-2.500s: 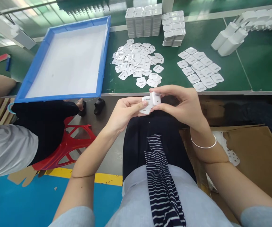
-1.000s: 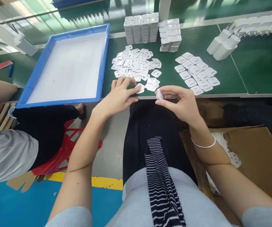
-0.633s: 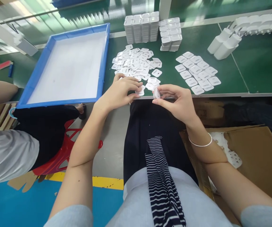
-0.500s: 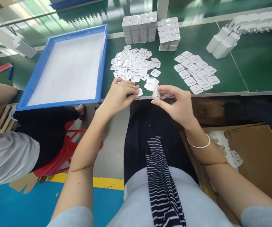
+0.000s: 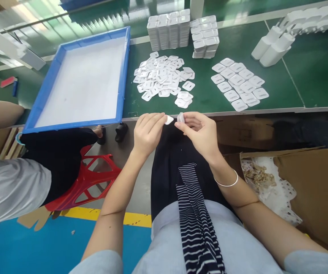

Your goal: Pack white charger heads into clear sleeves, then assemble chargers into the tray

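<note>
Just in front of the table edge, my left hand [image 5: 149, 131] pinches a flat white plastic piece [image 5: 168, 120] with rounded corners. Facing it, my right hand [image 5: 200, 131] grips a small stack of white pieces [image 5: 181, 117] between thumb and fingers. A narrow gap parts what the two hands hold. Beyond them on the green table lies a loose heap of white pieces [image 5: 160, 76], each with a small slot. Several more pieces [image 5: 183, 99] overlap near the edge. To the right, pieces [image 5: 239, 83] are laid out flat in slanted rows.
Neat stacks of white pieces [image 5: 168, 32] stand at the back. A blue-rimmed tray [image 5: 121, 82] sits at the left, overhanging the edge. White blocks [image 5: 276, 45] are at the right. A cardboard box [image 5: 314, 190] is beside me; a person's arm [image 5: 1, 114] and a red stool [image 5: 95, 175] are left.
My left hand has come back from the table towards me with a white piece in its fingers. My right hand has moved left, bringing the held pieces close to it.
</note>
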### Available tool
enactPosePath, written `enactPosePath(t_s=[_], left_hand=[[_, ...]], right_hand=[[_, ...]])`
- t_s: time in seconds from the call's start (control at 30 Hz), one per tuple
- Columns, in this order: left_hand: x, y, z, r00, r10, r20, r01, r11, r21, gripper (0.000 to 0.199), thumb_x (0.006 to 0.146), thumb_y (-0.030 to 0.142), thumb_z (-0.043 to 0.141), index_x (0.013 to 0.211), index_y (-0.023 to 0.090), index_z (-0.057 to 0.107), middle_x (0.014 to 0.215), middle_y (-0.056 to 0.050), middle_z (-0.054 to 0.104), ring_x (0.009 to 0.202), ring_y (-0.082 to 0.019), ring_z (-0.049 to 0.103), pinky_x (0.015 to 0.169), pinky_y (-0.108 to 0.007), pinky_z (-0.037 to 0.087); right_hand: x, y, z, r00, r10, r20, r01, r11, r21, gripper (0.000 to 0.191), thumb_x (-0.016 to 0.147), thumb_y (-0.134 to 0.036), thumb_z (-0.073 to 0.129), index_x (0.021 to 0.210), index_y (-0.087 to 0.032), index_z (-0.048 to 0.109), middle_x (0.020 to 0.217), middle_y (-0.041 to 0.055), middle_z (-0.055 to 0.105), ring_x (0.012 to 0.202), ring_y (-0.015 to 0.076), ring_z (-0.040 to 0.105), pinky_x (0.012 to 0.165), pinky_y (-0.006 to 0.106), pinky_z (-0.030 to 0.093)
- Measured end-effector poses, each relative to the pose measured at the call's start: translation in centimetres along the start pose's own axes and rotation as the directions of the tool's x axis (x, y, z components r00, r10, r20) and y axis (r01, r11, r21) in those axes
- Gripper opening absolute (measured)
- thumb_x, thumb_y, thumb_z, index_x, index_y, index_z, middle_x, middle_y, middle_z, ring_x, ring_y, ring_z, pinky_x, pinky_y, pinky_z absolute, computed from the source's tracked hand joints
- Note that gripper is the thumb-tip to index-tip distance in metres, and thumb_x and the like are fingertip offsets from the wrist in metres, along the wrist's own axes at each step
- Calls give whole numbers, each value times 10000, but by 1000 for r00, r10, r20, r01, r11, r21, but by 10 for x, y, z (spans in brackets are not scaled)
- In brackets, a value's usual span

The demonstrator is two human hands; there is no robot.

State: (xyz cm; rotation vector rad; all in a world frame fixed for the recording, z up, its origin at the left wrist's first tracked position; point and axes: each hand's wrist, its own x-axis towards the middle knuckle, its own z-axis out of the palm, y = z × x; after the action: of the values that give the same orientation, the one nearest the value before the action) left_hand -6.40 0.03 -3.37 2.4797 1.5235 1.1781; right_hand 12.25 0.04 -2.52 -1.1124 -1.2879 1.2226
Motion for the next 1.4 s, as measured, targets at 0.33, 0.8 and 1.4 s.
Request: enactPosePath(t_s=[0.33,0.8,1.4], left_hand=[[-37,45,11,980,-74,-183,65,996,-56,210,924,187,570,1052,239,728,1095,-43,752,1082,-209,690,941,-418,572],[-61,67,2,889,-435,144,441,728,-524,256,826,253,724,1077,295,748,1201,-52,716,1142,-240,653,1030,-462,511],[-67,82,16,954,-296,-52,275,929,-248,688,910,154,599,1515,331,324,1318,-60,653,1185,-214,629,1075,-428,484]], right_hand=[[-18,10,3,950,244,196,-306,852,425,399,641,-316,855,983,-218,674,953,9,725,913,171,693,833,324,599],[-29,51,-8,773,441,455,-630,614,475,344,623,-183,838,952,-207,740,918,3,760,870,142,712,858,268,567],[-31,36,-19,767,424,481,-603,732,316,313,673,-292,854,950,-175,766,923,49,771,840,168,731,761,280,604]])
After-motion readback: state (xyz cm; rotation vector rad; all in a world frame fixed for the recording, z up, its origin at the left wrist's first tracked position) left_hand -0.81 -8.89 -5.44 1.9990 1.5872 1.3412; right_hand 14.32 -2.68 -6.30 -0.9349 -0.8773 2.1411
